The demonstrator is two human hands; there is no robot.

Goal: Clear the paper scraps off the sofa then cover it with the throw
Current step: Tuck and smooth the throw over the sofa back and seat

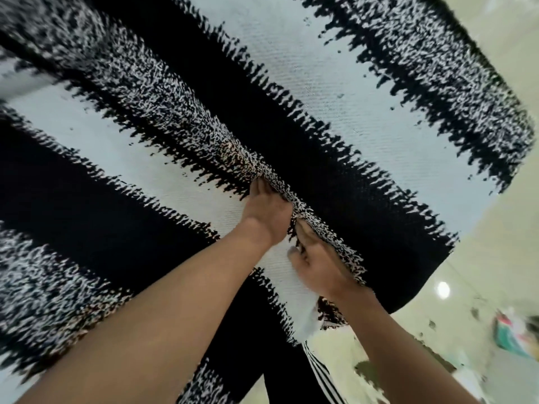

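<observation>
Apparently the throw (335, 91) already covers the sofa, no scraps showing; right hand (319, 268) pinches its middle fold (230, 150), left hand (267, 212) buried there, grip unclear; smoothing remains.

My throw (320, 91) covers the whole surface under me, probably the sofa, can't see any of it. Pale floor (481, 243) to the right has dark specks (431, 324) and some blurry greenish thing (513, 336) lying on it.

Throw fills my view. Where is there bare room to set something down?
Bare cream floor right of the throw, mid-frame. Lower right is crowded with blurred litter. Left hand and right hand grip its centre fold.
</observation>
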